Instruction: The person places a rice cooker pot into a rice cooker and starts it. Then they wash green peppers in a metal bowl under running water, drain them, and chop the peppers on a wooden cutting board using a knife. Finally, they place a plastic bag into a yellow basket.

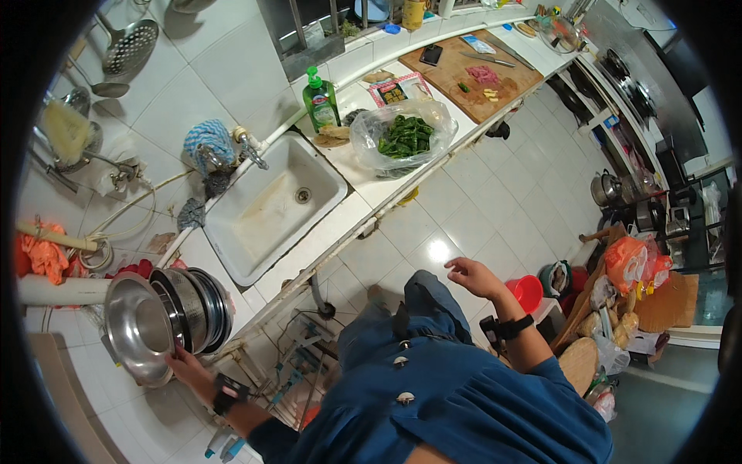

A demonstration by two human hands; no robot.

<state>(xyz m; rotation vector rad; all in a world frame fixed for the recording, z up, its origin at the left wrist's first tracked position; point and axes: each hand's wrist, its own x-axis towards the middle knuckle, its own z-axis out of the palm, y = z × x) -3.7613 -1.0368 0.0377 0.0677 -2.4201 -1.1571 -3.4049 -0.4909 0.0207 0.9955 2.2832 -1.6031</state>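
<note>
At the left end of the counter, my left hand point(189, 371) grips the rim of a wide stainless steel basin point(137, 325). The basin is tilted on its side, its hollow turned outward, against several nested metal bowls and a perforated colander point(188, 304). Over the floor, my right hand point(474, 278) hangs in the air with its fingers apart and nothing in it. Between the bowls and the rest of the worktop lies a white sink point(266, 211) with a drain and no water standing in it.
A metal tap point(253, 152) juts over the sink. Beyond stand a green pump bottle point(320, 103), a plastic bag of green peppers point(406, 138) and a wooden cutting board point(446, 64) with knives point(487, 58) and chopped meat point(482, 74). Red buckets point(525, 293) stand at my right.
</note>
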